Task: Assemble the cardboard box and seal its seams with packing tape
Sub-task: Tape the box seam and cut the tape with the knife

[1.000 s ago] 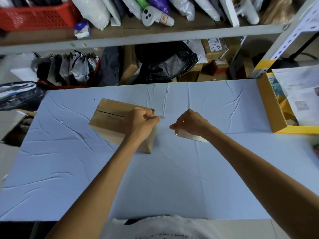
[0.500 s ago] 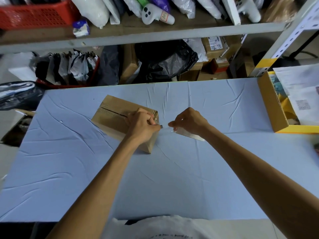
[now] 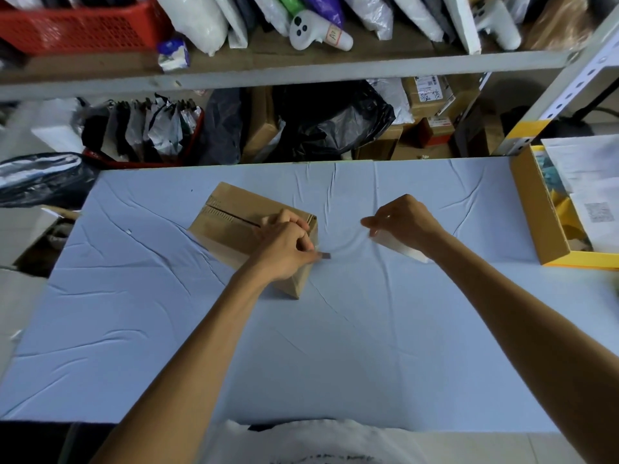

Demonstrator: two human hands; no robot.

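Observation:
A small brown cardboard box (image 3: 234, 216) lies closed on the blue cloth, its top seam running from far left to near right. My left hand (image 3: 284, 246) rests on the box's right end, fingers curled around a small tool whose dark tip (image 3: 325, 255) pokes out to the right. My right hand (image 3: 407, 219) hovers over the cloth a hand's width right of the box, holding a whitish tape roll (image 3: 400, 248) under its palm. Whether a clear strip of tape spans the gap between the hands cannot be made out.
The blue cloth-covered table (image 3: 335, 346) stretches wide toward me. An open yellow-edged carton (image 3: 536, 216) with papers stands at the right edge. Beyond the far edge a metal shelf (image 3: 301, 72) holds bags, a red basket and parcels.
My right hand has pulled away to the right with the tape roll, widening the gap. My left hand has slid a little down the box's right end, still holding the tool.

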